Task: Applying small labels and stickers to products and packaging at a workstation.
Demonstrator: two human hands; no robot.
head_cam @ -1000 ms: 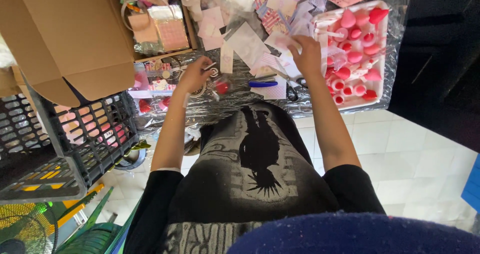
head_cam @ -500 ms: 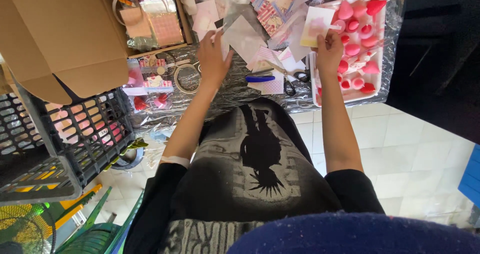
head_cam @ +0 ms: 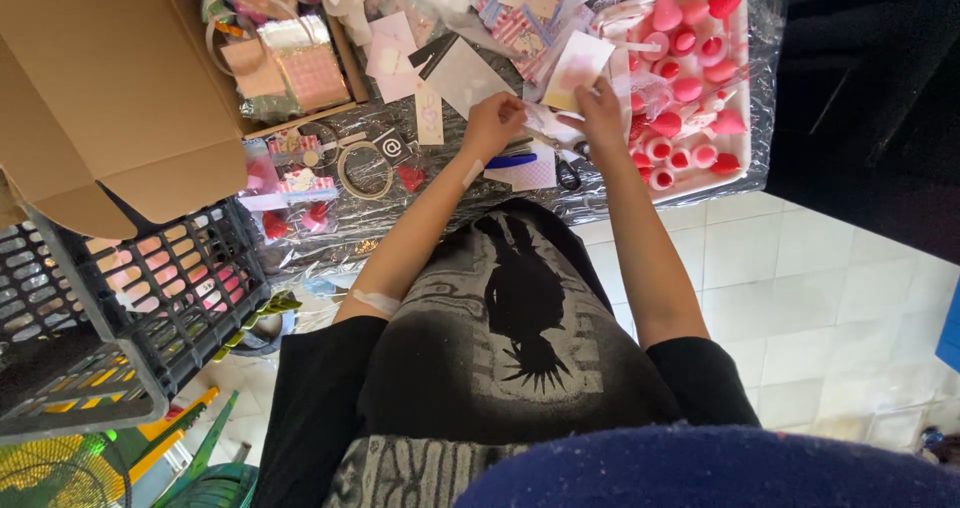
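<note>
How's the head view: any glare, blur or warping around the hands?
Head view: daylight glints off the foil-like table cover; left hand and right hand slightly soft, small papers hard to separate; wide-lens bending at the edges; right side beyond the tray falls into deep shadow.

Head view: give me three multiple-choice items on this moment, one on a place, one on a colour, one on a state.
1. Where is the tray of pink pieces?
A. right of the hands
B. on the floor
C. inside the crate

2. What colour is the crate?
A. white
B. black
C. yellow

3. What holds the pale card?
A. nothing, it lies flat
B. left hand alone
C. right hand

Answers: 1 A, the tray sits on the table's right end. 2 B, its lattice walls are black. 3 C, the right hand's fingers pinch the card's lower edge, lifting it.
</note>
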